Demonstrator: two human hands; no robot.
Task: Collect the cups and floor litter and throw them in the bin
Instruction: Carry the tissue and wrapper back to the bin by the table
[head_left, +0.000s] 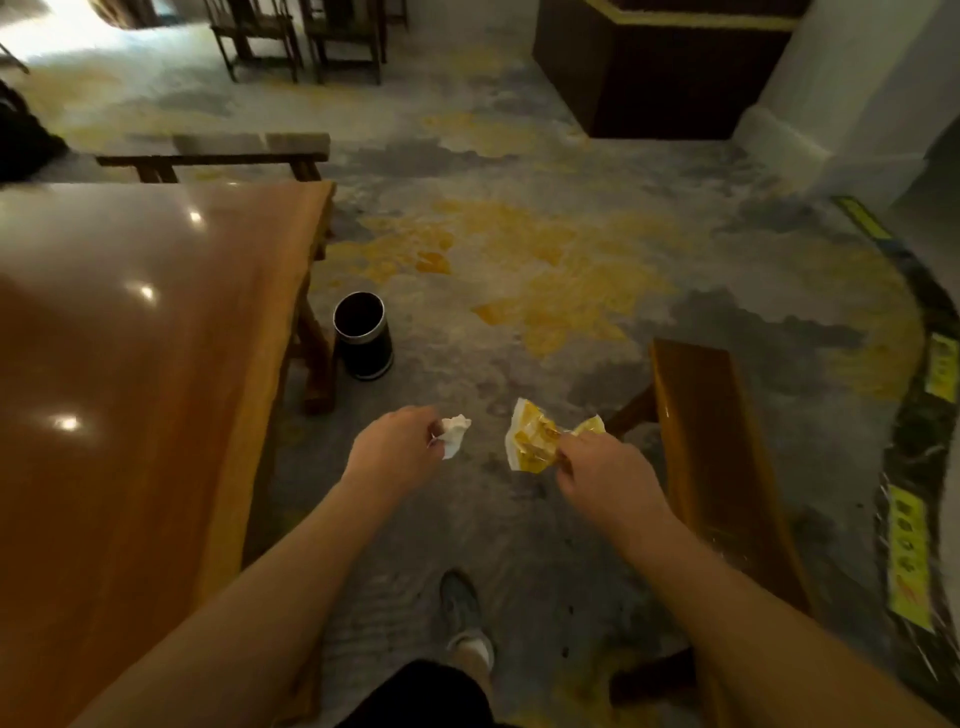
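A person's left hand (395, 447) pinches a crumpled white tissue (453, 434) and the right hand (602, 475) a yellow wrapper (535, 441), both carried forward toward the open black bin (362, 335) at eleven o'clock beside the table (130, 364).

A glossy wooden table (130, 364) stands on my left, a bench (717, 452) on my right. The floor (519, 249) is mottled grey and yellow. Dark chairs (296, 36) stand far ahead.
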